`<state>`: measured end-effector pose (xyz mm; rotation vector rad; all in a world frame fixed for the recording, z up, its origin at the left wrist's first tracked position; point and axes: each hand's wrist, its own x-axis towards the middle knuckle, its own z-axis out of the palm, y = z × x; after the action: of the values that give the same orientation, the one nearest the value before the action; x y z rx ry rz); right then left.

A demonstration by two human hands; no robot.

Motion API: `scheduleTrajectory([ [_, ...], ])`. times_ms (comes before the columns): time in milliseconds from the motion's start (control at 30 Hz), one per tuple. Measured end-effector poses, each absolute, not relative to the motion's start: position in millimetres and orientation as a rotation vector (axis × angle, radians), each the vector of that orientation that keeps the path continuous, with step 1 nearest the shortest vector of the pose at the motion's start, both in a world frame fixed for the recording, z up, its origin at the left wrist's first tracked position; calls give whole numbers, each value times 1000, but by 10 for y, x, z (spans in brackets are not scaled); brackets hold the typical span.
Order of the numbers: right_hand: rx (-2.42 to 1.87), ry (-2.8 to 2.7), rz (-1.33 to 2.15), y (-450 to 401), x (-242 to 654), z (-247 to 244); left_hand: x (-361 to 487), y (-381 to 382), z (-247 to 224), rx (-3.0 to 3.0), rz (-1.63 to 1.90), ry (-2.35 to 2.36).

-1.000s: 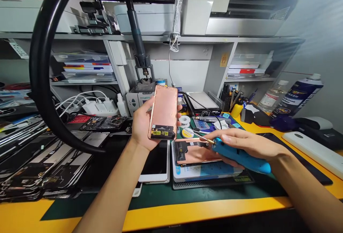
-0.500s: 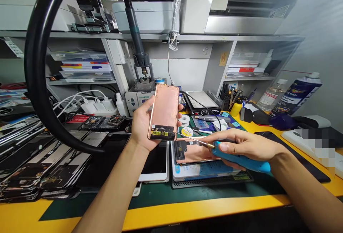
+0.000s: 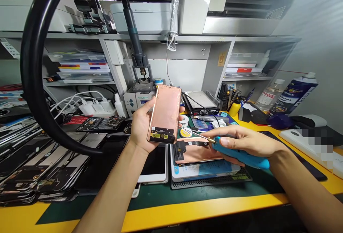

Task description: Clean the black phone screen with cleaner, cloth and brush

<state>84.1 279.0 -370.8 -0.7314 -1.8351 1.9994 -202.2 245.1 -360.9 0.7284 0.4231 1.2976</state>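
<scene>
My left hand [image 3: 141, 127] is closed around the sides of a phone screen panel [image 3: 166, 108], tilted with its copper-coloured back towards me. A black strip with yellowish contacts crosses the panel's lower end. My right hand [image 3: 248, 142] grips a blue-handled tool [image 3: 239, 154] with a brass collar and a thin metal shaft. Its tip reaches the panel's lower right edge; whether it touches cannot be made out. Below the shaft, a second copper-backed screen panel [image 3: 199, 152] with a black flex cable lies on a blue-and-white box [image 3: 207, 170].
Stacked phone screens [image 3: 61, 165] cover the left of the green mat [image 3: 203, 197]. A white tablet [image 3: 154, 176] lies beside the box. A black flexible arm [image 3: 32, 65] loops over the left side. Behind stand a heating plate [image 3: 200, 100], a spray can [image 3: 292, 95] and a bottle [image 3: 269, 95].
The tool's tip has moved slightly up along the right edge of the held panel. The panel sits a little lower in view. Both hands keep their grip.
</scene>
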Motion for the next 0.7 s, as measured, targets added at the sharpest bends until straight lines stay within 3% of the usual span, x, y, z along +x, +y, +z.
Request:
scheduleTrajectory([
  [700, -662, -1877, 1941, 2849, 884, -3737, -1992, 2468, -3613, 747, 1241, 469],
])
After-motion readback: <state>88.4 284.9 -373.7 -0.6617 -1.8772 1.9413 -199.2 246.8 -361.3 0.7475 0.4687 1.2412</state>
